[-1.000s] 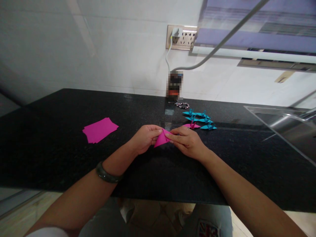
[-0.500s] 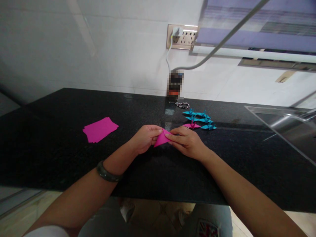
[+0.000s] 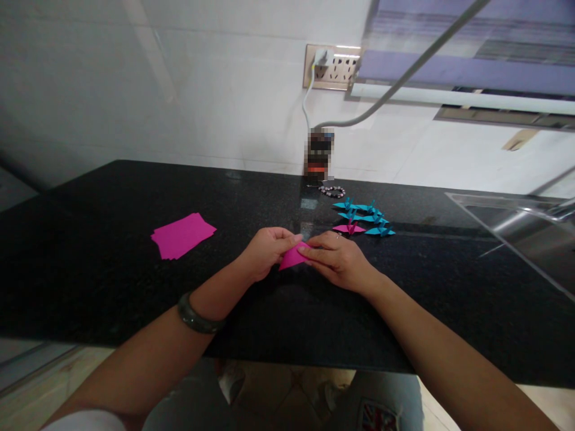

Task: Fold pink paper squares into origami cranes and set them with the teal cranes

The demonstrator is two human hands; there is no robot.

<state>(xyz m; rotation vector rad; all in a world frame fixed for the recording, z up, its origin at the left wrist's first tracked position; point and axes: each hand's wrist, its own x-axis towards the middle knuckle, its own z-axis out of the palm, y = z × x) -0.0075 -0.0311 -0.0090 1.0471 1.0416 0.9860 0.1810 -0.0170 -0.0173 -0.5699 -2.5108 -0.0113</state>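
A folded pink origami paper (image 3: 291, 257) is held low over the black counter, between my two hands. My left hand (image 3: 269, 250) is closed on its left and upper edge, thumb on top. From the other side my right hand (image 3: 338, 258) pinches the paper with thumb and fingers, which partly cover it. Just beyond the right hand stand several blue paper cranes (image 3: 380, 231) and a pink paper crane (image 3: 349, 228). A fanned stack of pink paper sheets (image 3: 182, 237) lies on the counter to the left.
The black countertop (image 3: 112, 287) runs up to a tiled wall. A beaded bracelet (image 3: 332, 191) lies by a blurred-out object (image 3: 318, 155) against the wall. Above are a socket panel (image 3: 333, 67) with a plugged cable and a grey hose. A metal sink (image 3: 534, 239) is at the right.
My left thumb has slid slightly right over the top of the pink paper. The fingers of both hands are closer together, and less of the paper's upper part shows.
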